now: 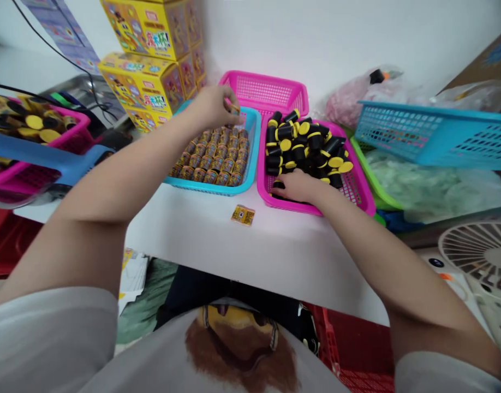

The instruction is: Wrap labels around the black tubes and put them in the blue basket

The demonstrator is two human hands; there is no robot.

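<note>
White tabletop [201, 240] below: my left hand [212, 106] pinches a small gold piece [234, 109], maybe a label, over a blue basket [252, 147]; my right hand [300, 186] lies open on black-and-yellow capsules [305, 147] in a pink basket [352, 188].

Bright, soft light is filling the scene, and the white wall [316, 38] is glowing almost washed out at the far side. Faint shadows are lying along the table [201, 240], while the black tubes [303, 147] are catching small glints. The wide lens is bending the table's near edge and stretching the arms [111, 185] toward the near corners. The blue basket [434, 136] and the fan [479, 256] on the right are blurring slightly.
</note>
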